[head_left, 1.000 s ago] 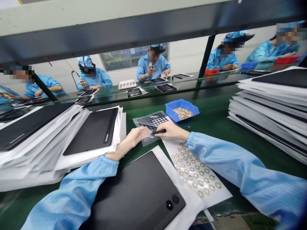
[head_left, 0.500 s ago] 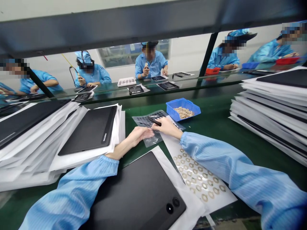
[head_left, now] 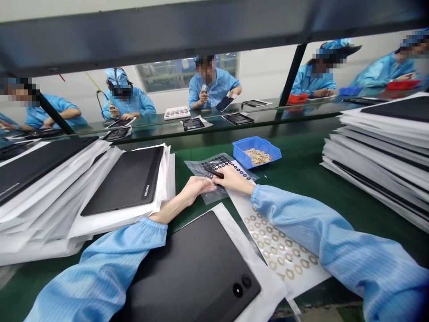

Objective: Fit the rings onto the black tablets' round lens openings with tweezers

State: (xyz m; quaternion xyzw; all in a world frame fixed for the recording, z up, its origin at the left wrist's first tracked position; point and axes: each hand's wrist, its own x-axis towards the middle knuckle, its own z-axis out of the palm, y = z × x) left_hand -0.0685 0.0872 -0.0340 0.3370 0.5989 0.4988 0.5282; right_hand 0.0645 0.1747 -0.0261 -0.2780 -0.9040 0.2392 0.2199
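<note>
My right hand [head_left: 234,179] is closed on a thin black tool [head_left: 214,172], its tip over a clear plastic sheet of small black rings [head_left: 214,164]. My left hand [head_left: 194,187] lies with its fingers pressed on the near edge of that sheet, holding it down. A white sheet of tan rings [head_left: 284,255] lies under my right forearm. A black tablet [head_left: 197,273], back up with two camera lenses, lies on white wrap just in front of me.
A blue bin of tan rings [head_left: 256,152] stands behind the sheet. Stacks of wrapped black tablets rise at the left [head_left: 127,183] and at the right [head_left: 378,147]. Several people in blue coats work across a glass shelf [head_left: 268,114]. A dark beam crosses overhead.
My right hand has drawn the black tool slightly back over the ring sheet and turned its tip. My left hand has stayed pressed on the sheet's edge.
</note>
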